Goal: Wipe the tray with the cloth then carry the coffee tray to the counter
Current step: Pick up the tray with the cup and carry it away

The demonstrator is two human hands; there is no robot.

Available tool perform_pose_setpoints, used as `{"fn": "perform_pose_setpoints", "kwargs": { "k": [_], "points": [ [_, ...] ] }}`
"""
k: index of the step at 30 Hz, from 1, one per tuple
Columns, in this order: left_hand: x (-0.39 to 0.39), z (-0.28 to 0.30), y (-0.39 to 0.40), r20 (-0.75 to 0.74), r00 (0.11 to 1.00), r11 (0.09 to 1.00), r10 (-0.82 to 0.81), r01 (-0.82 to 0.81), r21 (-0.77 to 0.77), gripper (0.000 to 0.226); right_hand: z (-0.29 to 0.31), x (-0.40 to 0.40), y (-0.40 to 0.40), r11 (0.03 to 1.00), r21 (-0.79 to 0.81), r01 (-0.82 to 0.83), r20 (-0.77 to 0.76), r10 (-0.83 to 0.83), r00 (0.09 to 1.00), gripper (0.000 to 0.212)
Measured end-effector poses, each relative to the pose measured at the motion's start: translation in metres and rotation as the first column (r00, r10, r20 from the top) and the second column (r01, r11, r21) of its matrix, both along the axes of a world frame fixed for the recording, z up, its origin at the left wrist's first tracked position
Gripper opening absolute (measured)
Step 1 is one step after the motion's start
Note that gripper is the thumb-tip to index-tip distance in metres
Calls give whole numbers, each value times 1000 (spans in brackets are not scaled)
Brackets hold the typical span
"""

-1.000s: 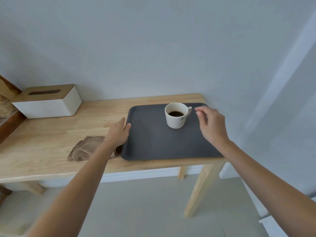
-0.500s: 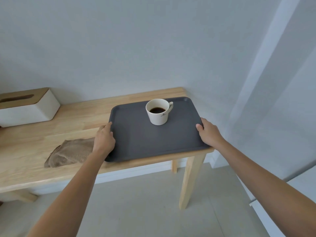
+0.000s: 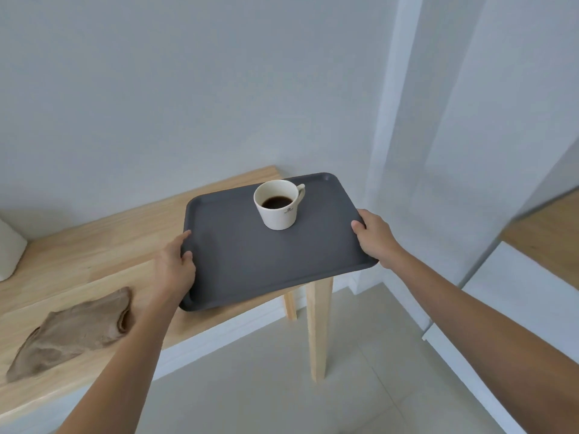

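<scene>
Pale wall behind, wooden table (image 3: 94,245) below, with the brown cloth (image 3: 75,330) lying loose at its left, let go. Left hand (image 3: 175,270) and right hand (image 3: 374,236) each clamp a short edge of the grey tray (image 3: 266,264), seemingly raised off the table's end. Coffee cup (image 3: 277,203) rides toward the far side. Wiping looks finished; the carry begins. Turning rightward toward the counter (image 3: 545,239) calls for keeping it level.

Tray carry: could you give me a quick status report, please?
Left hand and right hand both gripping the tray edges. Cup of coffee upright on it. Cloth left on the table. Nothing seen in the way.
</scene>
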State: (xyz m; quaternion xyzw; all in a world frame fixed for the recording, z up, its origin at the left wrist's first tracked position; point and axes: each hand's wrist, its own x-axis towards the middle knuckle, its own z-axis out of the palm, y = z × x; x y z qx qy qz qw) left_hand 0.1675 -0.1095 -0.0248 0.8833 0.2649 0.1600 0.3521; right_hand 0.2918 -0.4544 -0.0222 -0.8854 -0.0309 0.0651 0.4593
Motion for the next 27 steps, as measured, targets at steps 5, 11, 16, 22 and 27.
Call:
{"fn": "perform_pose_setpoints", "kwargs": {
  "k": [5, 11, 16, 22, 27],
  "points": [
    [27, 15, -25, 56, 990, 992, -129, 129, -2, 51, 13, -15, -42, 996, -2, 86, 45, -85, 995, 37],
    [61, 25, -78, 66, 948, 950, -312, 312, 13, 51, 20, -50, -103, 967, -13, 255, 37, -254, 966, 52],
    [80, 33, -137, 81, 892, 896, -445, 443, 42, 50, 19, -80, -160, 928, 38, 372, 4, -372, 928, 51],
    [117, 22, -259, 81, 792, 793, -605, 609, -33, 50, 17, -127, -269, 841, 73, 536, 27, -538, 842, 52],
    [125, 6, -400, 117, 699, 698, -706, 714, -56, 50, 11, -167, -387, 745, 60, 664, 10, -666, 746, 52]
  ]
}}
